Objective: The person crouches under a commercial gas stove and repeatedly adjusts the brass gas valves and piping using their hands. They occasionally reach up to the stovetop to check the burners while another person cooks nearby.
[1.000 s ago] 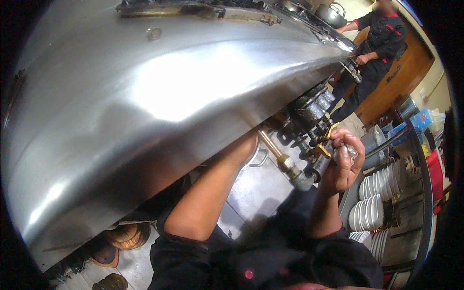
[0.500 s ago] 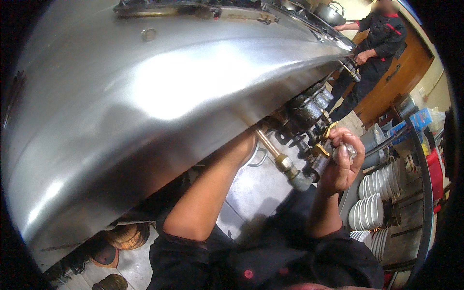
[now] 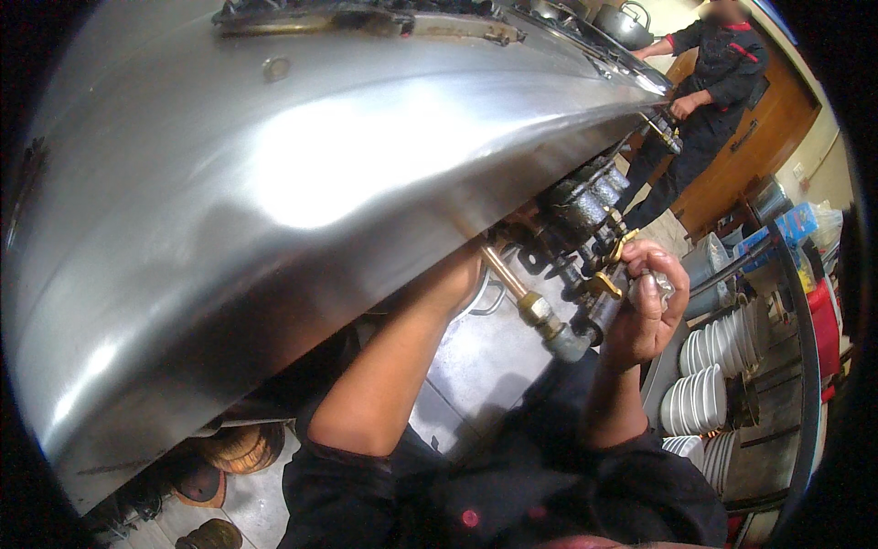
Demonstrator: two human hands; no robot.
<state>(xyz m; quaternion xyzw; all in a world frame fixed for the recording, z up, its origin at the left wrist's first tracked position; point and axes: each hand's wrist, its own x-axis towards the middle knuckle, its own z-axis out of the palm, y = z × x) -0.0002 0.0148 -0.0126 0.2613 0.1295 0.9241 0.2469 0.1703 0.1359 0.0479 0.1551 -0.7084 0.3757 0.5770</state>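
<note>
Evidently, the right hand is curled, its thumb folded in toward the bent fingers, around a small crumpled shiny wad. Its index fingertip is at the yellow tap handles just to its left; whether skin meets metal cannot be told. These handles sit along a dark pipe that runs beside the palm.

The left forearm reaches up under the edge of a steel counter, which hides the left hand, so how open it is or what it has hold of cannot be told. Between that forearm and the right hand, a copper pipe slants down to a brass fitting and a grey elbow. Greasy black metal parts hang above and left of the right hand.

A metal pot handle shows just right of the left wrist, over pale floor tiles. Right of and below the right hand, white plates stand in stacks on a shelf. Beyond that hand, farther up, a co-worker in black stands at the counter's far end, near a dark pot.
</note>
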